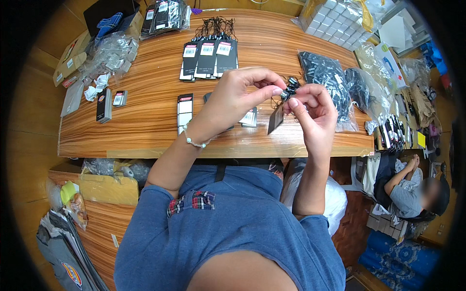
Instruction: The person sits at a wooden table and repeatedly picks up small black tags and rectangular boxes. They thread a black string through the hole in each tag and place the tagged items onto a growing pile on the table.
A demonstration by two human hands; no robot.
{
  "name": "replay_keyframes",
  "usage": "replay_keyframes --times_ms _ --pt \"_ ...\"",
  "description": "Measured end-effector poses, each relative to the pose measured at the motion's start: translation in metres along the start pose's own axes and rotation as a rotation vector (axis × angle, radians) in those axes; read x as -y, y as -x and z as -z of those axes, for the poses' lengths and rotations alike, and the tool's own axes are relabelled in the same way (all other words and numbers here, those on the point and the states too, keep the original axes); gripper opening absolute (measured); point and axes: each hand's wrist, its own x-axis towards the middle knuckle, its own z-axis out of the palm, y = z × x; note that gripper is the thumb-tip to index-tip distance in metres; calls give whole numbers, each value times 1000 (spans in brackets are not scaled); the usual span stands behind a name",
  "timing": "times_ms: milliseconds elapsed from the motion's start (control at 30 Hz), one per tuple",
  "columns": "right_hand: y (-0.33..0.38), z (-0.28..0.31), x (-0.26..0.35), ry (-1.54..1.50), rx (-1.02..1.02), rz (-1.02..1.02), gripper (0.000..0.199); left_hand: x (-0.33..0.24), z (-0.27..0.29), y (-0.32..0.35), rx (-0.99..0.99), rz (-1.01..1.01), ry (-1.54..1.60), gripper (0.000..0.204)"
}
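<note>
Over the table's near half, both my hands meet at a dark hang tag (275, 120) that dangles tilted below the fingers. My left hand (238, 94) is closed, thumb and forefinger pinching a thin black string. Close beside it, my right hand (315, 109) pinches at the tag's upper end, its fingers curled; the exact grip is partly hidden. Just behind the fingertips lies a small heap of black strings (292, 83). Under my left forearm are a stack of black-and-white tags (185, 114) and, partly covered, small labelled cards (249, 118).
Strung black tags (207, 56) lie fanned in stacks farther back. A clear bag of black strings (327, 82) sits right, with white boxes (335, 22) behind. Small card stacks (104, 106) and plastic packets (109, 56) are at left. Another person (412, 189) sits at far right.
</note>
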Motion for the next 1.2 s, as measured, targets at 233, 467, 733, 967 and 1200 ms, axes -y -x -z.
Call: replay_keyframes --times_ms 233,467,733,967,1200 --pt "3 -1 2 -96 -1 -59 15 1 -2 -1 7 -42 -39 13" --pt "1 -1 0 -126 3 2 15 0 -2 -1 -29 -8 54 14" --pt "3 -3 1 -151 -15 -41 14 -2 0 -3 -3 -34 -10 13" --pt "4 -6 -1 -163 16 -41 13 -1 3 1 -15 -74 -89 12" --pt "9 -14 -4 -63 -16 -55 10 -2 3 3 14 -179 -296 11"
